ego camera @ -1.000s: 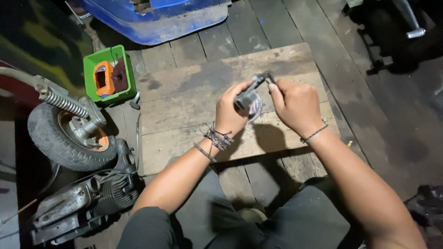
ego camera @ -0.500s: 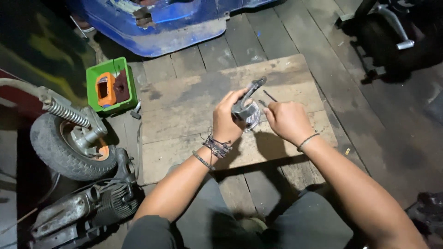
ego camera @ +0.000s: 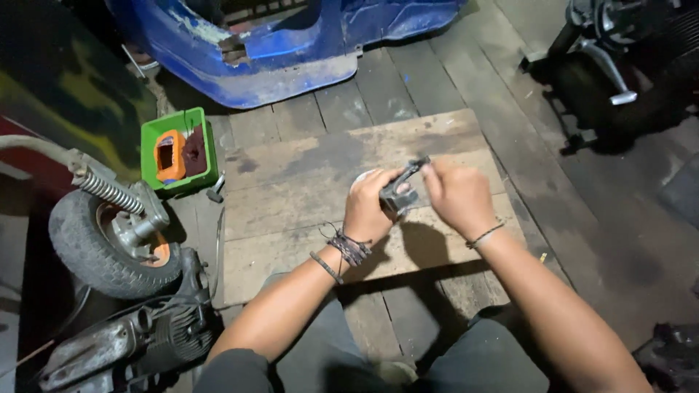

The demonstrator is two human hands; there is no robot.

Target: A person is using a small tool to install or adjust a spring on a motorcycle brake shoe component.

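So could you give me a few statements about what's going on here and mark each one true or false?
1. Both hands are on a small metal part. True: the left hand grips it and the right hand touches its top end.
2. The hands work above a wooden board. True.
3. The green tray lies to the person's right. False: it lies to the left, near the small wheel.
4. The green tray is empty. False: an orange object sits in it.
5. Only the right wrist wears a band. False: both wrists wear bands.
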